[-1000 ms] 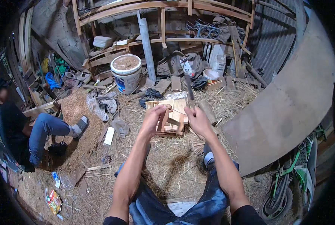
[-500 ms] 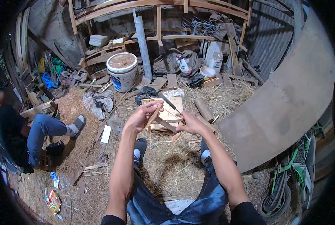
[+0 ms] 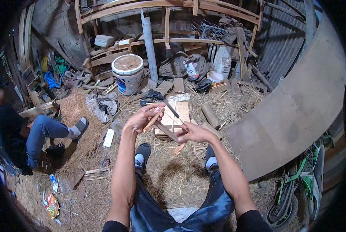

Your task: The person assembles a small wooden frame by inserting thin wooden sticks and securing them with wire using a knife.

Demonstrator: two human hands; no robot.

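Note:
Above a low block of pale wooden boards [image 3: 183, 110], both of my hands are raised close together. Bent fingers of my left hand [image 3: 144, 116] grip a short orange-brown piece of wood [image 3: 153, 121]. My right hand [image 3: 195, 133] is closed round the end of a slim tool with a dark rod-like part [image 3: 171, 109] that slants up to the left. A flat grey-brown strip [image 3: 167, 131] spans between the hands; I cannot tell which hand holds it. A wood offcut [image 3: 179, 148] lies below the right hand.
At left sits another person [image 3: 45, 135] beside wood shavings. A white bucket [image 3: 127, 75] stands at the back before a wooden frame [image 3: 167, 23]. A large curved sheet [image 3: 285, 112] leans at right, near a green-and-white motorbike [image 3: 306, 174]. Straw and a log [image 3: 210, 115] lie around.
My left hand has shifted slightly left and down with the piece of wood. My right hand and its tool have come a little lower and left; the view has tilted slightly.

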